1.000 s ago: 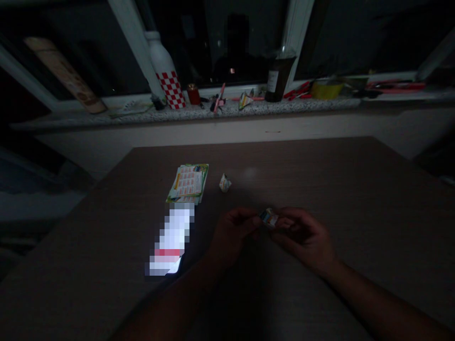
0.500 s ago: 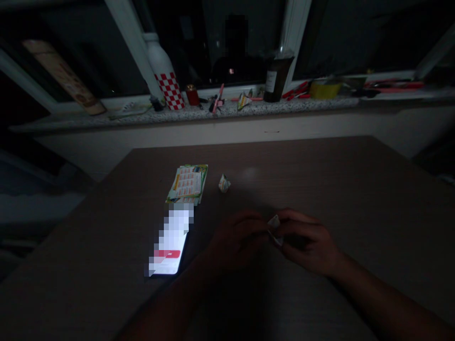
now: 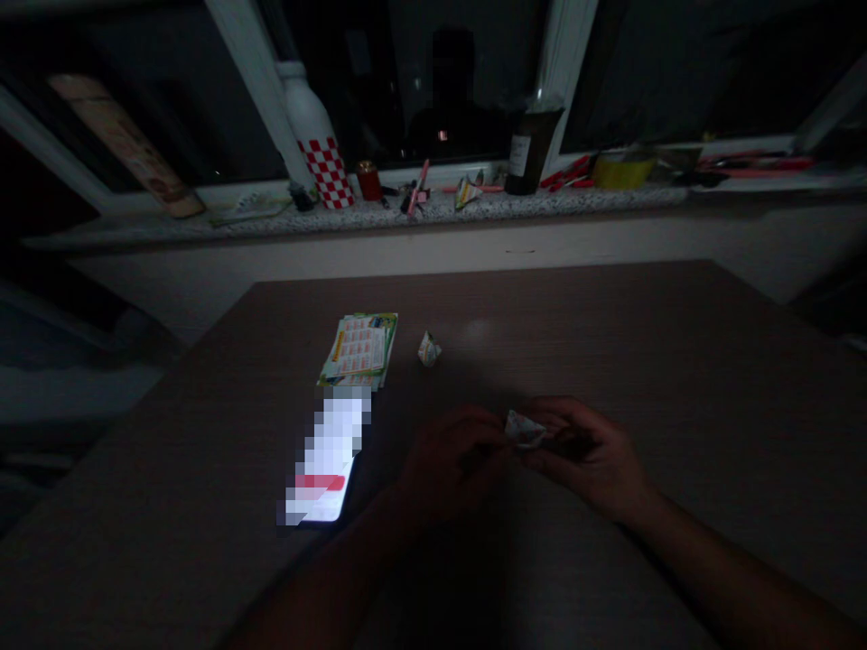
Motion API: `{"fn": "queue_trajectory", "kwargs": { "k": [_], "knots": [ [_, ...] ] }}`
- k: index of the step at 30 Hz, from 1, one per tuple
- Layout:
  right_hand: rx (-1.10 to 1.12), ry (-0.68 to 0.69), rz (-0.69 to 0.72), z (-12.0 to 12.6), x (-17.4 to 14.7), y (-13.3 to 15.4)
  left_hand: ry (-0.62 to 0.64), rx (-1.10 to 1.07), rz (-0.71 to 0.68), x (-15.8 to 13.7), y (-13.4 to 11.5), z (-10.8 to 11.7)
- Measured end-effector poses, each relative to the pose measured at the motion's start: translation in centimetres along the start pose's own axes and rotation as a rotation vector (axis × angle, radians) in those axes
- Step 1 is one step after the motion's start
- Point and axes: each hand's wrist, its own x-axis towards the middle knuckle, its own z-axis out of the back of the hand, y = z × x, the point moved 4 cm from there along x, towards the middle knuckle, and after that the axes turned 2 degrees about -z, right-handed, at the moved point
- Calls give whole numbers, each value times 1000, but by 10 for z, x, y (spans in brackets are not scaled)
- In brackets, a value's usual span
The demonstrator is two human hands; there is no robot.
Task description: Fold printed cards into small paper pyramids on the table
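A small piece of folded paper (image 3: 524, 431), pale with faint print, is held between my two hands above the table. My left hand (image 3: 451, 460) lies in deep shadow, its fingers closed at the paper's left edge. From the right, my right hand (image 3: 589, 451) pinches the same piece between thumb and fingers. Farther back on the table stands another folded paper shape (image 3: 428, 349) with pointed corners. To its left is a stack of printed paper sheets (image 3: 358, 350), and a phone (image 3: 329, 460) with a lit screen lies in front of that stack.
The brown table (image 3: 610, 325) ends at a wall below a granite windowsill (image 3: 399, 215). On the sill stand a red-and-white checkered bottle (image 3: 326, 171), a red jar (image 3: 369, 182), a dark pouch (image 3: 525, 162), a yellow object (image 3: 623, 170) and several pens. The room is dim.
The paper between my hands has turned, showing a broader triangular face now. My right fingers have shifted on it. The stack, the phone and the other folded shape have stayed put.
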Motion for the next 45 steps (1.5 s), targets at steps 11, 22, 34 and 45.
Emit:
{"fn": "queue_trajectory", "kwargs": {
  "k": [11, 22, 34, 45],
  "knots": [
    [9, -5, -32, -1, 5, 3, 2, -34, 81, -4, 5, -1],
    [-171, 1, 47, 1, 3, 0, 37, -89, 305, 2, 9, -4],
    [-184, 30, 48, -2, 4, 0, 1, -79, 247, 0, 9, -5],
    [-138, -12, -45, 0, 2, -6, -59, -162, 433, -3, 15, -4]
  ]
}}
